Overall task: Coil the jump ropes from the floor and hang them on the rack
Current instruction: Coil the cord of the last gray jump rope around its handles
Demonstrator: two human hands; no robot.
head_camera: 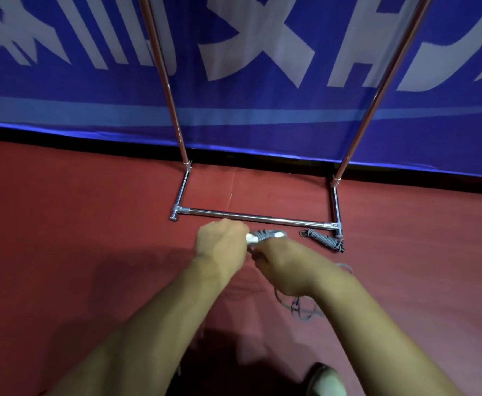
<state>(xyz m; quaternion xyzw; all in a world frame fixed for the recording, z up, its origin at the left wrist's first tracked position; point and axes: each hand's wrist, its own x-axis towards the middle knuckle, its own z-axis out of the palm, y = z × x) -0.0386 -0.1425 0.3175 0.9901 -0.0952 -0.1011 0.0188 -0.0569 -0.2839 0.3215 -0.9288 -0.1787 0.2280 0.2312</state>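
My left hand [221, 244] grips the white handles of a grey jump rope [265, 235], with cord wound around them. My right hand [285, 267] pinches the cord just below the handles; its fingers are mostly hidden. The loose rest of that cord [299, 308] trails in loops on the red floor under my right wrist. A second jump rope [322, 239], wound into a tight bundle, lies on the floor by the rack's front right foot. The chrome rack [251, 217] stands right ahead; its base bar is just beyond my hands and two poles rise out of frame.
A blue banner with large white letters [248, 90] hangs behind the rack, down to the floor. The red floor [76, 224] spreads left and right of the rack. My shoe [324, 380] shows at the bottom edge.
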